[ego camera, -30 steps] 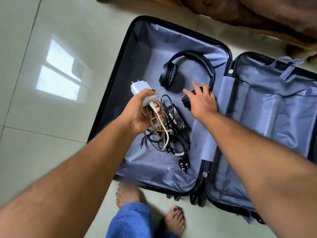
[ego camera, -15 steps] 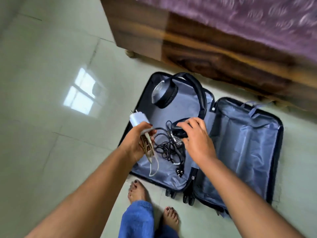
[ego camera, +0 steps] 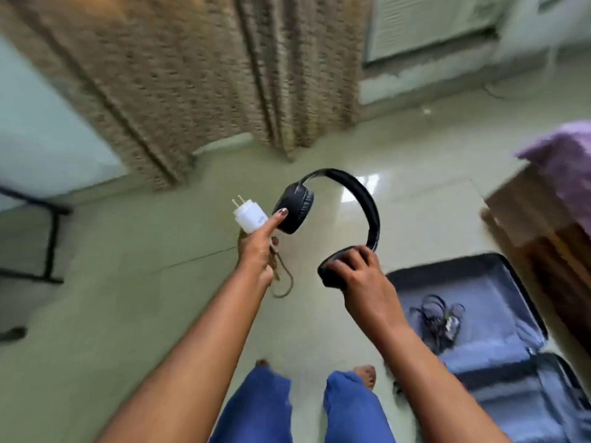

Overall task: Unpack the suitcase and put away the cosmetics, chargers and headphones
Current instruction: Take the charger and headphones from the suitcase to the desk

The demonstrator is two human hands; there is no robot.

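My left hand (ego camera: 259,251) grips a white charger (ego camera: 248,216) with its beige cable (ego camera: 283,276) dangling below; the thumb reaches up and touches one ear cup of the black headphones (ego camera: 361,203). My right hand (ego camera: 358,270) grips the other ear cup, holding the headphones up over the floor. The open suitcase (ego camera: 499,353) with grey-blue lining lies on the floor at lower right. A black charger with tangled cables (ego camera: 439,318) lies in its near half.
A brown curtain (ego camera: 198,84) hangs ahead, with a wall and a window beyond it. A wooden bed with a purple cover (ego camera: 556,174) stands at right, next to the suitcase. A dark metal frame (ego camera: 48,244) stands at left. My feet and blue trousers are below.
My right hand has lifted the headphones out of the suitcase. The view has swung up and left, so the suitcase now lies at lower right. My left hand still holds the white charger.
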